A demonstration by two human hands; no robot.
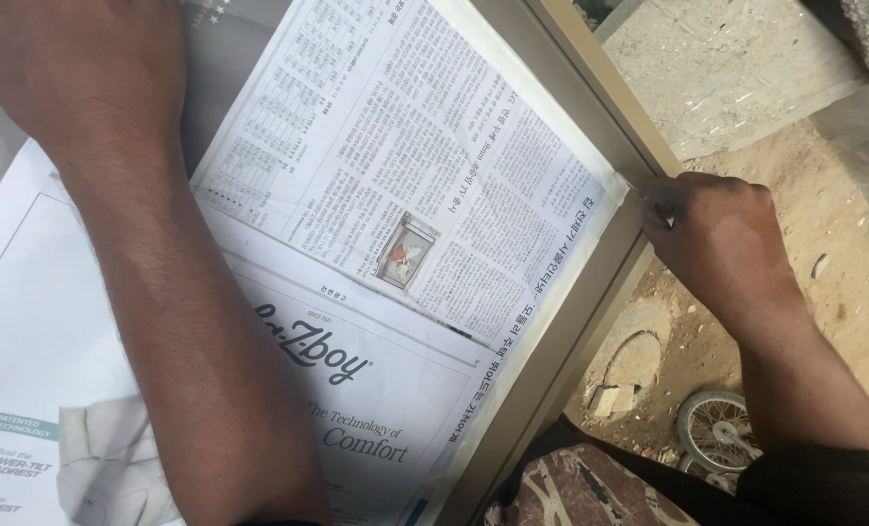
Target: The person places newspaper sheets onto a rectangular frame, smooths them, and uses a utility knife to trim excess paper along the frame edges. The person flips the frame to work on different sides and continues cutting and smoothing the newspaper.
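Sheets of newspaper [425, 166] lie flat inside a beige metal frame [590, 97] that runs diagonally across the view. My left hand [84, 68] rests at the top left, pressing down on the paper, with its forearm stretched across the sheets. My right hand [712, 239] is at the frame's corner, fingers pinched together on the corner of the newspaper where it meets the frame. A lower newspaper sheet [376, 399] with large print lies under the top one.
Sandy ground [824, 185] with small stones lies beyond the frame on the right. A small spoked wheel [717, 429] sits on the dirt near my camouflage-patterned knee [580, 492]. A grey concrete slab [736, 68] is at the top right.
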